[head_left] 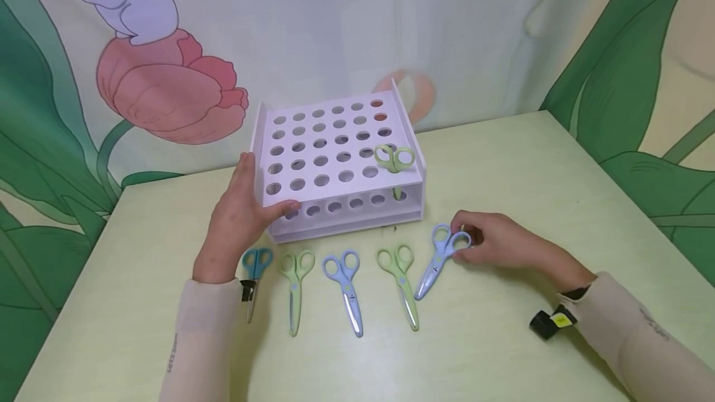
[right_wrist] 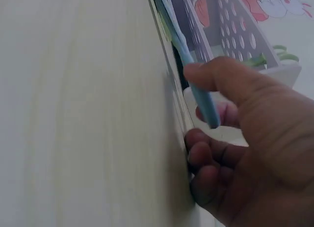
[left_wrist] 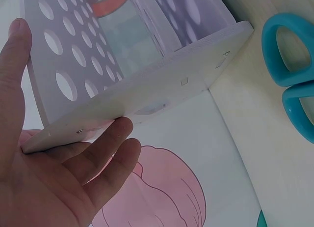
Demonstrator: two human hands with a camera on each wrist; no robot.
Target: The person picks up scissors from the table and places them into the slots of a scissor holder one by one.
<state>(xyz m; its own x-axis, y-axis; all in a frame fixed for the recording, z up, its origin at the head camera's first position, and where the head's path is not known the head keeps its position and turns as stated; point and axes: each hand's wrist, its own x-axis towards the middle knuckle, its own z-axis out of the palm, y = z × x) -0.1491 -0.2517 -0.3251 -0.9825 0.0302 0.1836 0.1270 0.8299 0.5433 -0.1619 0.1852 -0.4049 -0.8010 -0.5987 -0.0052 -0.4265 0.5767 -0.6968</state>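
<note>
A white rack [head_left: 335,188] with rows of round holes stands at the back of the table. My left hand [head_left: 234,219] grips its left side, thumb over the front edge and fingers along the outer panel [left_wrist: 184,82]. My right hand [head_left: 497,241] pinches a handle loop of blue scissors [head_left: 438,262] between thumb and forefinger; their tip points toward me. In the right wrist view the handle [right_wrist: 203,101] shows edge-on, close over the table. Green scissors [head_left: 395,159] stand blade down in a hole at the rack's front right.
In front of the rack, from left to right, lie teal scissors [head_left: 257,264], green scissors [head_left: 296,284], other blue scissors [head_left: 347,284] and more green scissors [head_left: 402,278], handles toward the rack. A patterned curtain [head_left: 475,30] hangs behind the table [head_left: 491,346].
</note>
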